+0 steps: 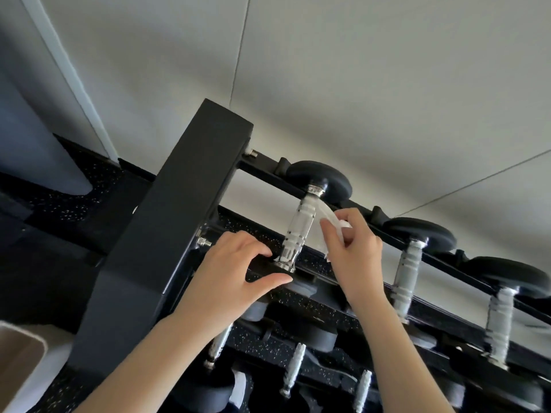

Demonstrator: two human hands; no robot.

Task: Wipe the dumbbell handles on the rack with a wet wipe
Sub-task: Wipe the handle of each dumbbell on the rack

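On top rack, R hand (351, 245) pinching half-hidden wipe (323, 234)

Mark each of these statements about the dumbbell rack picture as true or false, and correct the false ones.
1. The right hand holds a white wet wipe. True.
2. The left hand holds the wipe. False: it rests on the front rail of the rack, thumb under the edge, holding no wipe.
3. The wipe is beside the handle of the leftmost top-row dumbbell. True.
4. The dumbbell handles are black rubber. False: they are silver metal; the heads are black.
5. The rack has only one row of dumbbells. False: more dumbbells sit on a lower row.
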